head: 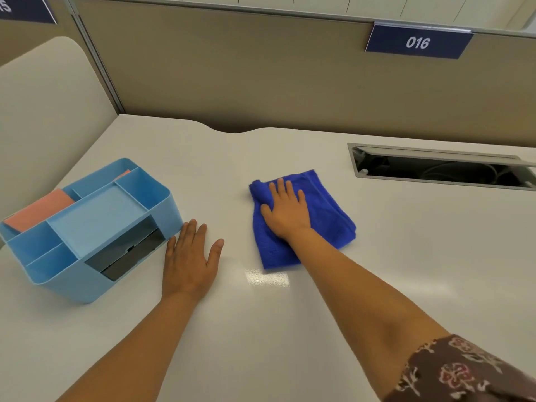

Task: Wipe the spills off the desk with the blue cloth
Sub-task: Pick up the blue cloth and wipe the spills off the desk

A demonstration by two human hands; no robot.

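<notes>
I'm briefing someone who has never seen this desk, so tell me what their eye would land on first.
The vivid blue cloth stands out mid-desk, with the right hand pressed flat on it. At the left sits a light blue desk organizer holding pink pads, and the left hand rests palm-down on the white desk just beside it. Behind, a navy "016" sign hangs on the partition.

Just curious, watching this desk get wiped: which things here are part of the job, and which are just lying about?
Part of the job:
blue cloth
desk
right hand, flat on the cloth

Just lying about:
light blue organizer
open cable hatch
016 sign
</notes>
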